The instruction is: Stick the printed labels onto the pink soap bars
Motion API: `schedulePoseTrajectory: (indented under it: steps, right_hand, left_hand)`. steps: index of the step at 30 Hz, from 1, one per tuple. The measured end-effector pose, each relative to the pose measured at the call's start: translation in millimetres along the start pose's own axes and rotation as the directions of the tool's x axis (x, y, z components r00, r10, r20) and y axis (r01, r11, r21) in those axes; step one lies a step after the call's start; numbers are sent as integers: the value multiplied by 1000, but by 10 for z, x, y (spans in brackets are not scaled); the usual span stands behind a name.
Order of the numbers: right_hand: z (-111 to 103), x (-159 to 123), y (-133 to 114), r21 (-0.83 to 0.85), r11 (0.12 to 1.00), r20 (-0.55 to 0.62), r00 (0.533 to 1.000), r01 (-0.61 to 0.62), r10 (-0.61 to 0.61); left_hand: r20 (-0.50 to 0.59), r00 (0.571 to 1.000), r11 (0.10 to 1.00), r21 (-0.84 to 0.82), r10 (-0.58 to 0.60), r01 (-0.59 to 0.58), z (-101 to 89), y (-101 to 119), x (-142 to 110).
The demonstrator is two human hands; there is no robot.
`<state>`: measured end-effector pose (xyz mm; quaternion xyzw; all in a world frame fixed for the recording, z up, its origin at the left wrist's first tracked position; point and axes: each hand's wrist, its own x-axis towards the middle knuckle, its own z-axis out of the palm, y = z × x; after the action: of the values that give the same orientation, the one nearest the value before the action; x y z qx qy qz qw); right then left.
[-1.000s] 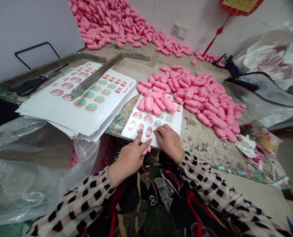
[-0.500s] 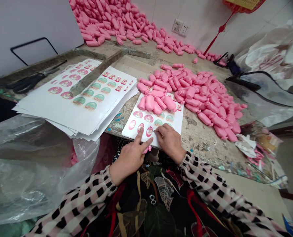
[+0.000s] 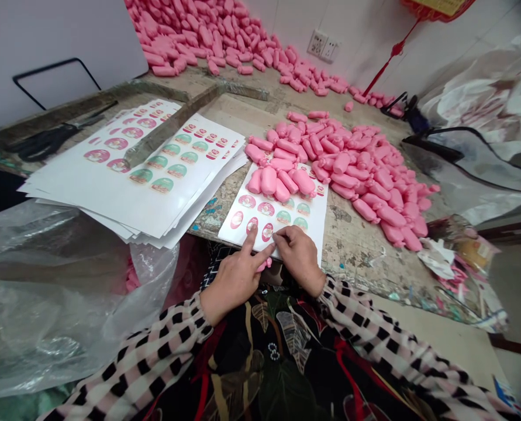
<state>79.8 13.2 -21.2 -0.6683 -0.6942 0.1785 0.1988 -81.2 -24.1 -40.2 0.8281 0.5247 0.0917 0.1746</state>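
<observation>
A white sticker sheet [image 3: 229,235] lies at the table's front edge, printed with pink ovals and pink and green rounded labels. My left hand [image 3: 236,279] reaches over its front edge, index finger and thumb spread on the sheet. Below them, its curled fingers hold a pink sausage-shaped piece [image 3: 265,265], mostly hidden. My right hand [image 3: 300,257] is closed, thumb and index finger pinching at the right edge of a pink oval sticker [image 3: 267,232]. Several pink pieces [image 3: 269,181] rest on the sheet's upper part.
A heap of pink sausage-shaped pieces [image 3: 374,181] spreads to the right, with a larger pile [image 3: 190,35] along the wall. On the left lies a stack of sticker sheets [image 3: 124,204] under a long bar [image 3: 164,131]. A clear plastic bag [image 3: 67,316] hangs at the lower left.
My hands stay almost in the same place, with the right fingertips slightly shifted at the oval sticker's edge. The whole view has tilted a little.
</observation>
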Motion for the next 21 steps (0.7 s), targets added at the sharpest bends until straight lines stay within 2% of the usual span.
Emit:
schedulePoseTrajectory:
  steps: [7, 14, 18, 21]
  right_hand:
    - [-91, 156, -87, -48, 985, 108, 979, -167, 171]
    - [-217, 227, -168, -1, 990, 60, 988, -143, 143]
    - [-302, 273, -88, 127, 986, -25, 993, -108, 112]
    - [-272, 280, 58, 329, 938, -6, 993, -113, 122]
  left_hand:
    - [3, 1000, 999, 35, -5, 5, -1, 8, -11]
    - [28, 999, 999, 44, -28, 27, -38, 30, -23]
    - [35, 999, 999, 14, -33, 33, -35, 20, -18]
    - [32, 999, 999, -52, -7, 9, -51, -15, -38]
